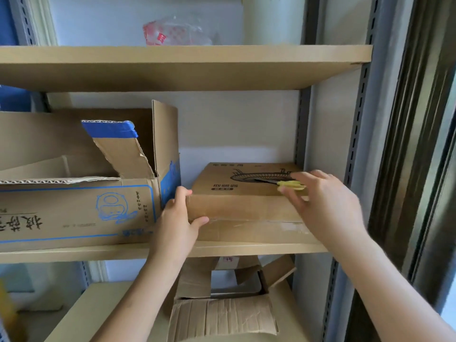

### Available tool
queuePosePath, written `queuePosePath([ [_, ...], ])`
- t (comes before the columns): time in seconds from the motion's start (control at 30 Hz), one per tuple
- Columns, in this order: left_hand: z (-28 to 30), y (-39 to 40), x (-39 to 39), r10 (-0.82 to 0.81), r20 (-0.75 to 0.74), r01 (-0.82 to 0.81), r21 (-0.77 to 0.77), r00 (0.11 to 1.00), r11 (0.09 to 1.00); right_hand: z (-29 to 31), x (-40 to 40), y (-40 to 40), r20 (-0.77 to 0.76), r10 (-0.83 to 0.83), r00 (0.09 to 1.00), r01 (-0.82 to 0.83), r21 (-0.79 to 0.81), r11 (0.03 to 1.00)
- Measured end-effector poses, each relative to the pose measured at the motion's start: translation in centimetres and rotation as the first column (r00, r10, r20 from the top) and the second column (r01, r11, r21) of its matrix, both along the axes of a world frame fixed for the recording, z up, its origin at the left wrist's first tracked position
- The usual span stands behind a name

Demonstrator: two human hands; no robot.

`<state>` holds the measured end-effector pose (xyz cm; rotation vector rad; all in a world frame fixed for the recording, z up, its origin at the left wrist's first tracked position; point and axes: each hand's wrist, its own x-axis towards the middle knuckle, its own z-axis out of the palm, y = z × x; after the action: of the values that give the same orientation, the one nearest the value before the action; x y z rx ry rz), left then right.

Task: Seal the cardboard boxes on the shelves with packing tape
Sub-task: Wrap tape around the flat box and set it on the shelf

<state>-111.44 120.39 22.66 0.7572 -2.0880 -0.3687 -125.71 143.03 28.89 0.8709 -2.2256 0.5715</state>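
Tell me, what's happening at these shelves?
A person is working on a small cardboard box on the middle shelf. The left hand grips its front left corner, while the right hand rests at its right end beside yellow-handled scissors lying on top. A bigger box with open flaps stands to the left. No tape roll is visible.

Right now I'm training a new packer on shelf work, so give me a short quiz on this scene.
1. True or false: the scissors lie on top of the small box.
2. Which box has its flaps standing open? A) the blue-printed box B) the small box
3. Fill in: the left hand grips the small box's front-left ____.

Key: 1 true. 2 A. 3 corner.
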Motion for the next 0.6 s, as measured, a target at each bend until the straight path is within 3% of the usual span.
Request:
queuePosePath([
  [0.07, 0.0, 0.5, -0.2, 0.011, 0.002, -0.011, -0.004, 1.0, 1.0, 0.1, -1.2, -2.1, 0.163, 0.049, 0.985, -0.1, 0.319, 0.942],
  [0.13, -0.1, 0.6, -0.2, 0.013, -0.007, -0.013, 0.006, 1.0, 1.0, -0.5, -1.9, -2.3, 0.203, 0.038, 0.978, -0.117, 0.391, 0.913],
  [0.27, -0.1, 1.0, -0.7, 0.01, -0.047, -0.009, 0.016, 0.999, 1.0, -2.2, 0.2, -2.0, -0.179, 0.122, 0.976, -0.106, 0.092, 0.99],
  [0.43, -1.5, 3.2, -1.4, -0.011, -0.169, 0.023, 0.065, 0.986, 0.998, -1.9, 3.4, -5.3, -0.306, 0.279, 0.91, -0.321, -0.094, 0.943],
  [0.6, -2.1, 3.2, -1.6, -0.059, -0.379, 0.154, 0.225, 0.923, 0.962, -1.1, 7.0, -10.4, -0.314, 0.425, 0.849, -0.476, -0.103, 0.874],
])
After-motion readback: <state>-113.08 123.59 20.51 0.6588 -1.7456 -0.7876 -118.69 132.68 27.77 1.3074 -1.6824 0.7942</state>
